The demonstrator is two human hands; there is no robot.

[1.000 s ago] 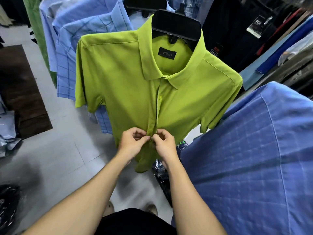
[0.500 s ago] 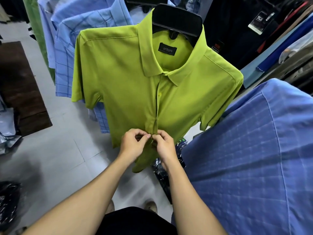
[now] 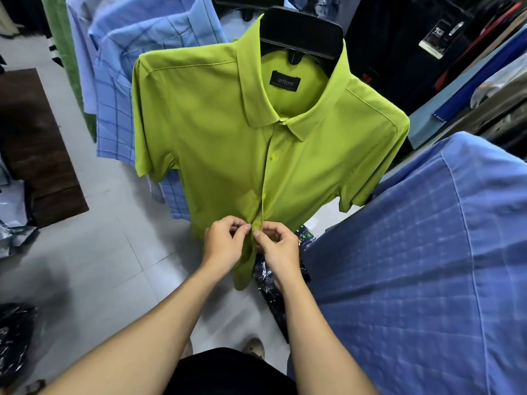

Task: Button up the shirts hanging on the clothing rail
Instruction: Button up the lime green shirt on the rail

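Both pinch shirt placket (image 3: 264, 178): left hand (image 3: 224, 245), right hand (image 3: 281, 248).

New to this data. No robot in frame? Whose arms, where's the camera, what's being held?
No machine here: a person works with bare hands, and the one camera sits on their head, looking forward and down, so both forearms come in from the bottom edge. There is no table; a lime-green short-sleeved shirt hangs on a black plastic hanger over a grey tiled floor. The left hand and right hand meet low on its front opening, fingers pinching the two edges of the fabric, as for fastening a button. Two green buttons higher up look already done. Light blue checked shirts hang behind it, and a darker blue checked shirt fills the right foreground.
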